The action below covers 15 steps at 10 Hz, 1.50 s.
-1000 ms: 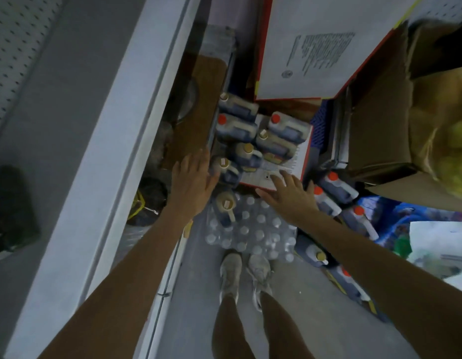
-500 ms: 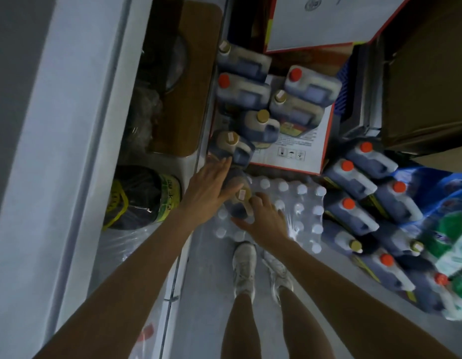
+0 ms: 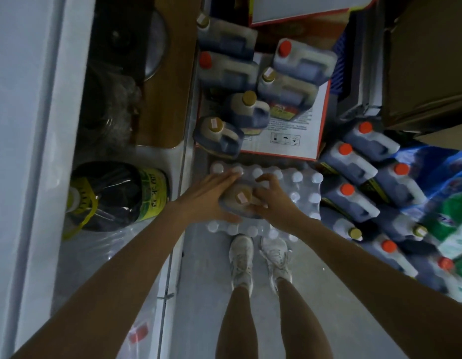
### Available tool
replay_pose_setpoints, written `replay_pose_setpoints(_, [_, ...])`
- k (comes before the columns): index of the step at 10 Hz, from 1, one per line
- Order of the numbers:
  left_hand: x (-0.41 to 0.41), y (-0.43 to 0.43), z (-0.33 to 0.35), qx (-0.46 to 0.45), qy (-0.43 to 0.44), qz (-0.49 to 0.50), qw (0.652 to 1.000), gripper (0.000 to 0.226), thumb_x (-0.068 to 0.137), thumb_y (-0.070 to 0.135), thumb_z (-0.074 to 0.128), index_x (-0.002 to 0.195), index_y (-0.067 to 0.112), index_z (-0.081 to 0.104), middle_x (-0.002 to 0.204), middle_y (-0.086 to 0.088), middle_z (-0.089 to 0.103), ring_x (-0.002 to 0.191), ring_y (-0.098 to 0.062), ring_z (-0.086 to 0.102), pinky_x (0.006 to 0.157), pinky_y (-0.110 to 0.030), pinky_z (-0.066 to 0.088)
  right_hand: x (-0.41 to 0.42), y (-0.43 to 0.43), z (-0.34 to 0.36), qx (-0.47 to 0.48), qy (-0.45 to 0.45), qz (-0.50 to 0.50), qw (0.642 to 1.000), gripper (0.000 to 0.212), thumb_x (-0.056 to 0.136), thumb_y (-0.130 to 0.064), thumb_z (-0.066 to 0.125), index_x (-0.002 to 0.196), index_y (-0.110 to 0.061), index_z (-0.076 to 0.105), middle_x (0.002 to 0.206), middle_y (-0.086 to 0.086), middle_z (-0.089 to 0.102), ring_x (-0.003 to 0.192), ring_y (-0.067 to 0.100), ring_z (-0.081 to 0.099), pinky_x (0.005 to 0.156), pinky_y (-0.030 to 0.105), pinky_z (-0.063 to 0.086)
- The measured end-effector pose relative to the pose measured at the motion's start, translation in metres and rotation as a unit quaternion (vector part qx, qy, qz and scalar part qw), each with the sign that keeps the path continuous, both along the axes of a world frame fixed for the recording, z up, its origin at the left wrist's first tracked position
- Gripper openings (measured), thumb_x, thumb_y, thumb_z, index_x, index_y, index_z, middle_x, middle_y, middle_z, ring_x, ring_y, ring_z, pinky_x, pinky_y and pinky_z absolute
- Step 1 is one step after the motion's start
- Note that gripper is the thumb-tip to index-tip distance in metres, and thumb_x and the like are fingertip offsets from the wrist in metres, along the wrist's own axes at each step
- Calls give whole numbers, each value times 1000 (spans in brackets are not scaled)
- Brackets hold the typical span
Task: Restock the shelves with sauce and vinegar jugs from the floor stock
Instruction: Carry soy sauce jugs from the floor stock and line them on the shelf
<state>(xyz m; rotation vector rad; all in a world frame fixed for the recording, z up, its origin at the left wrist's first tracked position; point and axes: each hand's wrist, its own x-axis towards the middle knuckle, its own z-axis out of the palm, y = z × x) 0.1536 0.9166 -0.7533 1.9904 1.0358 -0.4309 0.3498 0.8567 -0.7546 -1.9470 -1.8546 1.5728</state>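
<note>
Left hand (image 3: 211, 196): fingers straight, pressed flat on the jug's (image 3: 240, 197) left side. Right hand (image 3: 274, 201): fingers curled, gripping its right side. Jug upright, long axis vertical, cap facing camera.

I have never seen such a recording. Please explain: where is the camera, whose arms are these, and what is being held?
There is no machine here. The camera sits on a person's head and looks down, so you see their own arms, legs and shoes. The left hand presses flat against a brown jug with a gold cap; the right hand curls its fingers round the other side. The jug is over a wrapped pack of water bottles on the floor. Beyond it, more jugs stand on a carton, and red-capped jugs sit to the right.
</note>
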Motion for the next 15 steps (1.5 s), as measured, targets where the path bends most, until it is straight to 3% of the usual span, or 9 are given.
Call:
replay_pose_setpoints(2, [36,-14,-23,-57,-51,46,996,108,67,36,85,150,20,20,152,-4,34,137,-23,35,110,-33,31,57,-2,2,-56,8,-80,995,61,78,-17,75,130,-4,47,114,-1,36,93,13,52,68,3,36])
replay_pose_setpoints(4, [78,-13,-47,-39,-74,95,992,111,60,34,88,147,22,21,147,-4,39,131,-23,43,103,-42,41,96,8,-10,-35,-21,-89,995,42,83,-25,71,119,-6,61,130,17,50,117,30,48,82,18,32])
replay_pose_setpoints(6, [97,5,-68,-71,-81,190,976,94,78,26,77,149,12,17,154,-9,27,141,-23,28,112,-31,23,95,27,-23,1,-11,-126,992,28,85,-25,66,101,-3,71,103,22,65,97,36,62,80,39,48])
replay_pose_setpoints(7, [93,8,-80,-90,-57,217,970,109,63,35,87,148,14,23,149,-5,36,137,-21,36,111,-34,31,103,31,-30,0,-2,-152,988,55,77,-50,67,109,-6,67,114,16,63,108,30,58,95,41,46])
replay_pose_setpoints(8, [92,13,-91,-64,-63,228,970,101,65,25,87,146,12,27,140,5,41,127,-9,40,103,-21,33,111,31,-53,3,21,-222,975,51,76,-49,71,102,-5,67,102,4,67,97,18,60,86,20,46])
replay_pose_setpoints(10, [98,13,-129,-190,-189,416,869,125,24,66,87,130,15,45,124,2,58,110,-9,57,91,-25,47,100,50,-76,-79,106,-308,942,41,95,-39,52,124,-11,49,110,1,55,94,9,54,75,14,44])
replay_pose_setpoints(13, [112,14,-117,-196,-234,506,807,58,50,29,92,96,32,57,97,13,67,84,4,65,73,-18,52,102,91,-81,-124,131,-359,916,49,96,-46,49,129,-9,46,122,11,59,112,28,57,95,42,49])
replay_pose_setpoints(14, [109,8,-106,-199,-228,495,815,44,65,16,85,101,24,61,99,7,70,86,-2,68,70,-16,53,105,87,-77,-139,119,-326,927,41,101,-31,43,135,-7,41,121,8,53,107,19,49,62,13,38])
replay_pose_setpoints(15, [106,1,-96,-217,-218,520,797,45,64,17,84,104,14,63,97,-2,72,85,-14,70,67,-19,55,108,82,-67,-141,133,-327,925,43,100,-33,44,133,-6,41,132,13,51,106,20,48,58,16,29])
